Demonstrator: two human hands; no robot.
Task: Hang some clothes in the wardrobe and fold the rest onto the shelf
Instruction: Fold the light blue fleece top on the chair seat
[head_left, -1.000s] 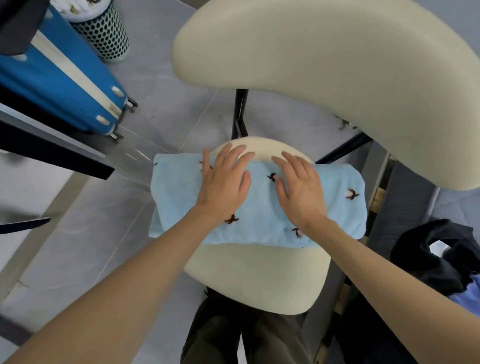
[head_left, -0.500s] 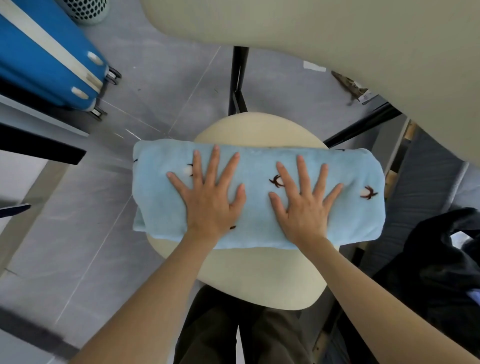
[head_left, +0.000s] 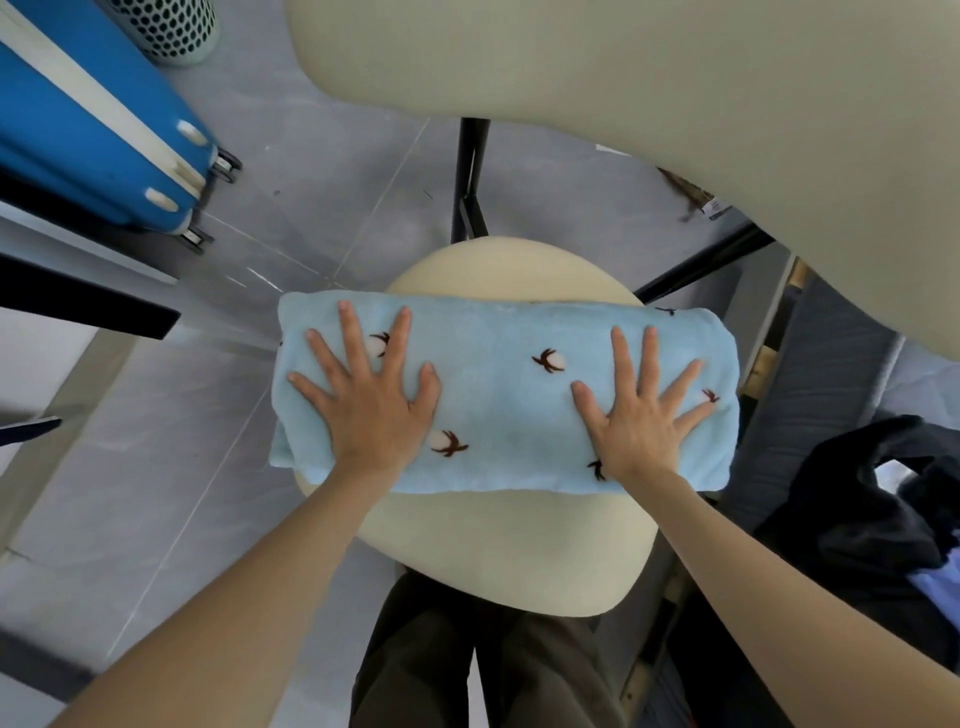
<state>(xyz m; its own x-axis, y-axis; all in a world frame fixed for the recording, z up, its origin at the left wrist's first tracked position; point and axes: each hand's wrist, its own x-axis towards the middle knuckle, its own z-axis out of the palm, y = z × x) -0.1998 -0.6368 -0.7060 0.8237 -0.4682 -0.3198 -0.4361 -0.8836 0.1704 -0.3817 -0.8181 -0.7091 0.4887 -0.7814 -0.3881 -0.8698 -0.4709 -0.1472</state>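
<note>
A folded light blue fleece garment (head_left: 498, 395) with small brown and white motifs lies across the cream chair seat (head_left: 498, 551). Its two ends overhang the seat on the left and right. My left hand (head_left: 371, 402) presses flat on its left half, fingers spread and straight. My right hand (head_left: 641, 410) presses flat on its right half in the same way. Neither hand grips the cloth.
The chair's cream backrest (head_left: 675, 78) fills the top right. A blue suitcase (head_left: 88, 130) on wheels stands at the upper left beside a perforated bin (head_left: 171, 28). Dark clothes (head_left: 883, 499) are heaped at the right. Grey tiled floor (head_left: 156, 467) lies to the left.
Both hands have slid apart along the garment, the left toward its left end and the right toward its right end, with fingers spread wider. The garment now lies flatter.
</note>
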